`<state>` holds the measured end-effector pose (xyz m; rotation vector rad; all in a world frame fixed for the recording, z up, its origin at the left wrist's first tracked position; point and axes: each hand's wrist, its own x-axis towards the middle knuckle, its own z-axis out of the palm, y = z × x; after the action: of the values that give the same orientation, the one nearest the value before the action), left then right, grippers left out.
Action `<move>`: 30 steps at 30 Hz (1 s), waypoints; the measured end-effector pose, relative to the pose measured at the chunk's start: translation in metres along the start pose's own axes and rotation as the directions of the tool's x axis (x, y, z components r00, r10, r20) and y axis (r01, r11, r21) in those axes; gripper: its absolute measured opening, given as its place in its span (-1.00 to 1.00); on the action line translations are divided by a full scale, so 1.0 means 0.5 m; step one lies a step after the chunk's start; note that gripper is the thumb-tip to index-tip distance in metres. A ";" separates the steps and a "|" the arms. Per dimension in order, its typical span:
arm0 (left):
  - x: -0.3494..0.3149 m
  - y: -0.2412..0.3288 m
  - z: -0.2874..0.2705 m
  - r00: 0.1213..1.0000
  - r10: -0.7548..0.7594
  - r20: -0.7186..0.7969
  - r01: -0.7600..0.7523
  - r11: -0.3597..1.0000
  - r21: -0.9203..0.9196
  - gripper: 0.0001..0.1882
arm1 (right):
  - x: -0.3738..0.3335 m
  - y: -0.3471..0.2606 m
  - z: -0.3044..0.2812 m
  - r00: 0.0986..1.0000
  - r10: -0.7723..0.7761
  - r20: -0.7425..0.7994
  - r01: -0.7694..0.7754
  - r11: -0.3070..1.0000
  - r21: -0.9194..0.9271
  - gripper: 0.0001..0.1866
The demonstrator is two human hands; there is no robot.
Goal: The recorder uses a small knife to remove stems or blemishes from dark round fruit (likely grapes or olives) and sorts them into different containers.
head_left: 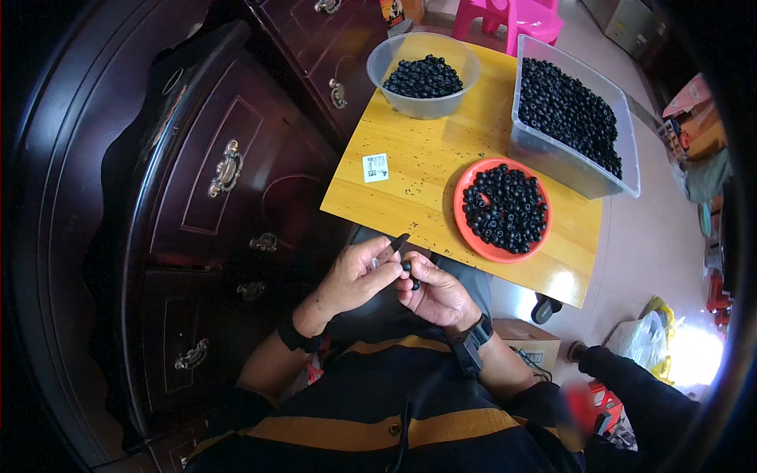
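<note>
My left hand (355, 277) is closed round a slim, dark, blade-like tool (400, 241) whose tip sticks out above the fingers. Beside it, my right hand (438, 296) pinches a small black round part (406, 266), and another shows among its fingers. Both hands meet just off the table's near edge, above my lap. On the table, a red plate (460, 213) bears a heap of the same black parts (509, 213), several with ring-shaped ends. A clear round bowl (422, 106) and a big clear bin (560, 162) hold more of them.
The yellow wooden table (378, 209) is strewn with dark crumbs, and a white label (375, 168) lies on it. Dark drawer cabinets (205, 158) stand close on the left. A pink stool (512, 20) is behind. A cardboard box (524, 343) and another person's leg (631, 370) are at the right.
</note>
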<state>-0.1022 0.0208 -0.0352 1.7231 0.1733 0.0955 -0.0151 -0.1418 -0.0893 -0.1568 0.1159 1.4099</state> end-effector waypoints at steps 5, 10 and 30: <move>0.009 0.043 0.003 0.996 0.083 -0.022 -0.068 0.923 0.379 -0.76 | -0.008 -0.006 -0.004 0.999 -0.036 -0.031 0.035 0.999 -0.013 -0.90; 0.011 0.047 0.018 0.996 0.093 -0.011 -0.075 0.853 0.516 -0.64 | -0.022 -0.015 -0.003 0.995 -0.080 -0.067 0.077 0.996 -0.048 -0.92; 0.004 0.050 0.049 0.983 0.181 -0.012 -0.125 0.726 0.676 -0.56 | -0.041 -0.012 0.005 0.982 -0.127 -0.136 0.113 0.988 -0.108 -0.95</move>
<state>-0.0946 -0.0064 -0.0146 2.4730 0.1267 0.2468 -0.0123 -0.1623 -0.0831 -0.3426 0.1519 1.2834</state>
